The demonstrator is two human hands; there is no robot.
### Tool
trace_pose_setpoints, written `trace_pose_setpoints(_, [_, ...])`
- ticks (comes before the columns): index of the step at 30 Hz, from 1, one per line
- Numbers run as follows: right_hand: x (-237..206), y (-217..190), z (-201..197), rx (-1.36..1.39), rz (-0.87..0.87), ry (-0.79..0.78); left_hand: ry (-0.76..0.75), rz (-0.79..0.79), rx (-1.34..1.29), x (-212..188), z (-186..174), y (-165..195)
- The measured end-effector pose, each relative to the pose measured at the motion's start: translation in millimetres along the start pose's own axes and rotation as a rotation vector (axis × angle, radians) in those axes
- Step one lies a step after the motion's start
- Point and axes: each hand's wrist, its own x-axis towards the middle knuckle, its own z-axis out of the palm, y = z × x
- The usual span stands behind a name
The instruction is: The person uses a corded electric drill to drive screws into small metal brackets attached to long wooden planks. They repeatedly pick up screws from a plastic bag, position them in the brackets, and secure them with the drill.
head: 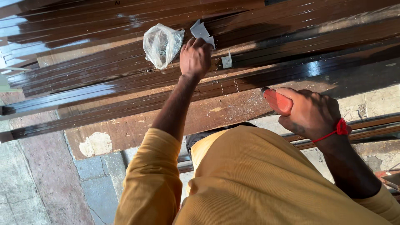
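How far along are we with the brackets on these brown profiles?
Done: one small white bracket already sits on the brown profiles. In hand: the left hand pinches a grey angle bracket beside the plastic bag, while the right hand grips a red-handled tool, its tip hidden. Left: the grey bracket is not yet seated; whether the white one is fastened cannot be told.

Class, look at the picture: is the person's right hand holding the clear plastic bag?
No: the right hand grips a red tool handle, while the clear plastic bag lies on the brown profiles beside the left hand.
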Motion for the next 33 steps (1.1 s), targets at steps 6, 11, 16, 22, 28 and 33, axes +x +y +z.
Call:
trace_pose_setpoints(6, [-9.6,10.6,3.1,0.101,-0.081,0.213,0.022,0.124,-0.268,-71.5,17.7,42.7])
trace_pose_setpoints(11, [-9.9,14.5,4.1,0.11,-0.007,0.077,0.1,0.296,-0.128,-103.0,27.8,63.3])
trace_pose_setpoints(16, [-6.0,11.7,4.2,0.08,0.007,0.059,0.043,0.361,-0.19,-114.2,11.1,51.5])
trace_pose_setpoints(22, [-6.8,7.7,2.8,0.081,0.059,0.024,0.14,0.38,-0.257,-117.0,13.8,45.7])
trace_pose_setpoints(28, [-3.3,5.1,2.1,-0.015,0.088,0.01,0.556,-0.112,-0.415,-59.2,-8.5,-37.2])
trace_pose_setpoints(33, [-7.9,13.7,3.4,0.06,-0.096,0.087,-0.039,-0.377,-0.033,-14.1,-53.9,-108.6])
